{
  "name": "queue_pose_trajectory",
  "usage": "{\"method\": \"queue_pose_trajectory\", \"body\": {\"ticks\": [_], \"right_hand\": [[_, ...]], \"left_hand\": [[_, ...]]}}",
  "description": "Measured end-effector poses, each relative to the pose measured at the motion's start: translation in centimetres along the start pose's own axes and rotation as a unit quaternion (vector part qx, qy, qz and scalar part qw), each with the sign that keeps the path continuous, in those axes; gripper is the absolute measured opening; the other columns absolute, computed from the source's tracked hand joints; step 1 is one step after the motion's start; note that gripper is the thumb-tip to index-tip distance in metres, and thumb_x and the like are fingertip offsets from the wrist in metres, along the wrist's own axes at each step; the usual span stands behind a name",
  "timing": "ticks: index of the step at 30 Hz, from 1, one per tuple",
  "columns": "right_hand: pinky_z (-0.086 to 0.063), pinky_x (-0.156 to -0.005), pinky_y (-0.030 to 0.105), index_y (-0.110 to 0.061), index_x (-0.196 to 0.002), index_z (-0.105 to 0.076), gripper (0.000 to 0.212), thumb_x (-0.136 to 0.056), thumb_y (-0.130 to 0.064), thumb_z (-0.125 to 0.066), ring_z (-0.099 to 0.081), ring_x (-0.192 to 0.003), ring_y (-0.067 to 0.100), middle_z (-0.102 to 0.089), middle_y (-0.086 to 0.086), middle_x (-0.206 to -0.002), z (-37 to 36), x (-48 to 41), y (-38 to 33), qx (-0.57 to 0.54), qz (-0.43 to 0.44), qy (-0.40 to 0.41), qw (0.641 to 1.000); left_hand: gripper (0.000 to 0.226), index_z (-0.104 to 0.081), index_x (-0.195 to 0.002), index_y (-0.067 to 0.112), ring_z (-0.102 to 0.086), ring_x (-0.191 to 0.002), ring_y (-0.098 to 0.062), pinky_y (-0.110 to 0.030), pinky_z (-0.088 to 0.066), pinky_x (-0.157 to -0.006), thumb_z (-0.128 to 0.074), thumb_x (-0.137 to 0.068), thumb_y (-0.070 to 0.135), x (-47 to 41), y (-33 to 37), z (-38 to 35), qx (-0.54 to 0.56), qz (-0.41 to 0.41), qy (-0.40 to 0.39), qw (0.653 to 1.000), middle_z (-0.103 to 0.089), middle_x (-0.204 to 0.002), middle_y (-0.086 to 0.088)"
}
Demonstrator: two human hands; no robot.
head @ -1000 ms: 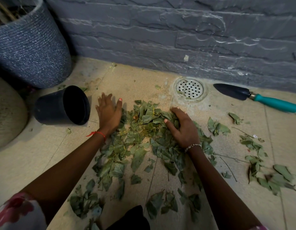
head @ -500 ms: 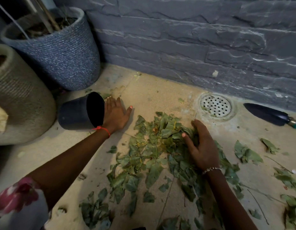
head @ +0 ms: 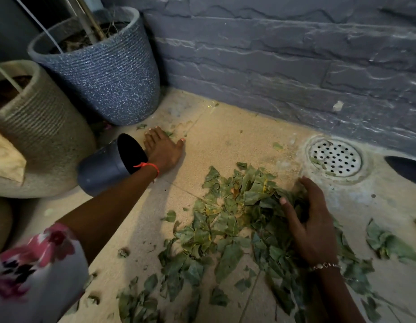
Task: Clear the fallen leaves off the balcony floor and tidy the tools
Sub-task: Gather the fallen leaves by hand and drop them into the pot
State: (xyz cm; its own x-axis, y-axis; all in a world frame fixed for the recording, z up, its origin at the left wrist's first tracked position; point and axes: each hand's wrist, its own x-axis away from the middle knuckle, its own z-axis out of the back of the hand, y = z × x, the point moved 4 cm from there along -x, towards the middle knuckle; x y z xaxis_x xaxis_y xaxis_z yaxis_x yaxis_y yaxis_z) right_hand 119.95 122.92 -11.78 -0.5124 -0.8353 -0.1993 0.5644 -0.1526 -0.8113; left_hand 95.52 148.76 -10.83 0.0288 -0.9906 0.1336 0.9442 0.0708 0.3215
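the left hand (head: pixel 163 151) lies flat on the tan floor (head: pixel 228 138), with its fingers straight and spread wide, holding nothing. it is right beside the open mouth of a small black pot (head: pixel 104 170) that lies on its side, and the hand looks to touch the rim. a red string (head: pixel 148 165) goes round that wrist. the right hand (head: pixel 313 227) rests on the right side of a big pile of green leaves (head: pixel 235 206). its fingers are loose and only a little bent, and the thumb sticks out to the left, so it grips no leaf. the pile sits in the middle of the floor, near a round white drain (head: pixel 335 157). more leaves lie scattered at the bottom and at the right. a dark tool blade (head: pixel 408 170) shows at the right edge, by the grey wall (head: pixel 272 73). a blue-grey pot (head: pixel 104 78) and a beige pot (head: pixel 43 136) stand in the left corner.
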Motion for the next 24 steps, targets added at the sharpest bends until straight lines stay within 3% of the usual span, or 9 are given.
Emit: {"method": "queue_pose_trajectory", "body": {"ticks": [10,14,17,22,24], "right_hand": [[-0.042,-0.091,0.031,-0.019,-0.137,-0.037,0.069,-0.081,-0.060,-0.040,-0.047,-0.122,0.021,-0.044,0.003,-0.139,-0.1,-0.1,0.1,0.011,0.002,0.004,1.000],[-0.046,-0.095,0.038,-0.021,-0.138,-0.035,0.071,-0.081,-0.063,-0.038,-0.047,-0.124,0.023,-0.041,0.003,-0.142,-0.2,0.0,-0.1,0.036,-0.008,-0.002,0.999],[-0.045,-0.099,0.045,-0.020,-0.139,-0.035,0.074,-0.081,-0.064,-0.037,-0.043,-0.129,0.025,-0.039,0.005,-0.146,-0.3,-0.1,0.0,0.057,-0.012,-0.017,0.998],[-0.045,-0.098,0.049,-0.017,-0.140,-0.035,0.076,-0.081,-0.065,-0.034,-0.042,-0.131,0.026,-0.037,0.007,-0.147,-0.5,-0.1,-0.1,0.090,-0.015,-0.028,0.995],[-0.043,-0.100,0.048,-0.018,-0.140,-0.035,0.076,-0.081,-0.066,-0.032,-0.041,-0.131,0.026,-0.038,0.007,-0.147,-0.5,-0.1,-0.3,0.106,-0.016,-0.031,0.994]], "left_hand": [[0.088,-0.009,-0.147,-0.001,0.001,-0.145,-0.036,-0.044,-0.001,-0.117,-0.054,-0.088,0.046,-4.4,-0.5,0.3,0.095,0.111,0.112,0.983,-0.002,-0.156,-0.023],[0.084,-0.015,-0.147,0.001,-0.005,-0.145,-0.033,-0.044,-0.004,-0.116,-0.055,-0.088,0.045,-5.2,-0.3,-0.1,0.091,0.121,0.121,0.981,-0.008,-0.156,-0.021],[0.074,-0.024,-0.144,-0.002,-0.014,-0.142,-0.034,-0.046,-0.010,-0.116,-0.051,-0.091,0.042,-5.3,-0.5,-0.5,0.065,0.075,0.126,0.987,-0.018,-0.152,-0.021],[0.046,-0.042,-0.126,-0.010,-0.041,-0.121,-0.042,-0.044,-0.031,-0.102,-0.044,-0.095,0.024,-4.4,0.0,-1.2,0.044,-0.128,0.142,0.981,-0.037,-0.136,-0.028],[0.045,-0.047,-0.117,-0.013,-0.047,-0.110,-0.045,-0.044,-0.035,-0.097,-0.039,-0.090,0.022,-3.5,0.5,-1.4,0.061,-0.180,0.135,0.972,-0.043,-0.125,-0.032]]}}
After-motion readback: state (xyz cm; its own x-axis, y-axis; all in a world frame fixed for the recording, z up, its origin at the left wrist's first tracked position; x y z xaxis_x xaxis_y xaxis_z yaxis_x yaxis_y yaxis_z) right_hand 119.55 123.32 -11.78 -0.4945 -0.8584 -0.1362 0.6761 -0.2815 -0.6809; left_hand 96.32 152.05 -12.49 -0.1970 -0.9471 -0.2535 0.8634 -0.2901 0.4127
